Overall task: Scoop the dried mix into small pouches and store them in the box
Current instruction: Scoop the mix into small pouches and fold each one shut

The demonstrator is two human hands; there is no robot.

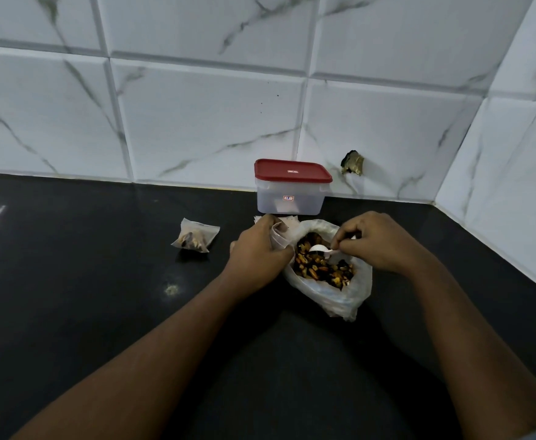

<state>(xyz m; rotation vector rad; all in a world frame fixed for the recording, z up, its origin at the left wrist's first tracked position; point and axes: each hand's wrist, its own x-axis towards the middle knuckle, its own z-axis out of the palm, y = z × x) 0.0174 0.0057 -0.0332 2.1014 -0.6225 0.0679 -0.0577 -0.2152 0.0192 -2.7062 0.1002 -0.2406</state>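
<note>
black counter (101, 281) — right hand (374, 241) dips spoon (319, 248) into mix (320, 268).

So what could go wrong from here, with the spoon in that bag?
The small pouch in the left hand looks crumpled, so dried mix from the white spoon in the right hand could miss its mouth and scatter on the black counter. The soft plastic bag might slump and spill. The box has its red lid on, so the filled pouch lies loose and could be knocked aside.
</note>
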